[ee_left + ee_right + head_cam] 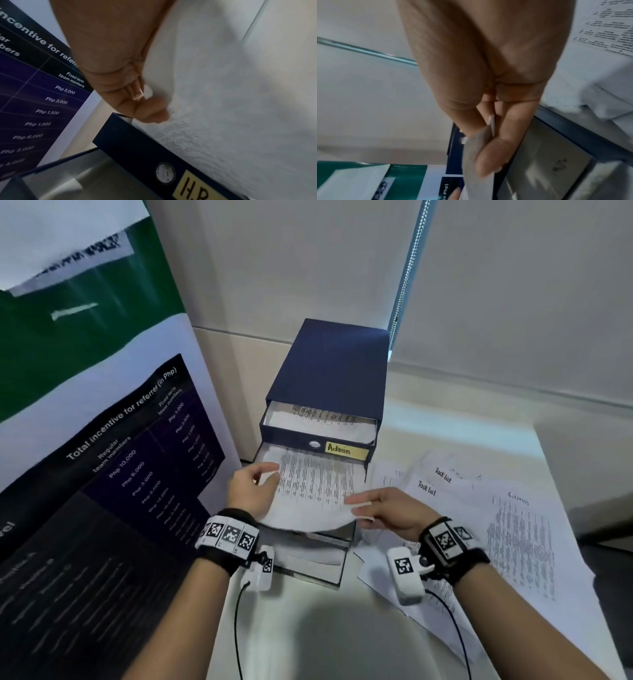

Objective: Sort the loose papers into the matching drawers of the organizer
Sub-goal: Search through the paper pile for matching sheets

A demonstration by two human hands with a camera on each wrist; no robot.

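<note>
While many papers (486,508) lie unsorted on the surface (342,628) right of the organizer (329,371), the head view shows its Admin drawer (318,445) already filled and a sheet (311,491) going into the drawer below. Both hands pinch it: left hand (248,491), right hand (390,513). Left wrist: curled fingers (147,112) grip the sheet above the HR drawer (137,148). Right wrist: thumb (489,159) clamps its edge.

The right hand (488,81) pinches a sheet's (477,169) edge (fingers (494,155) underneath) above an open drawer (547,155).
</note>
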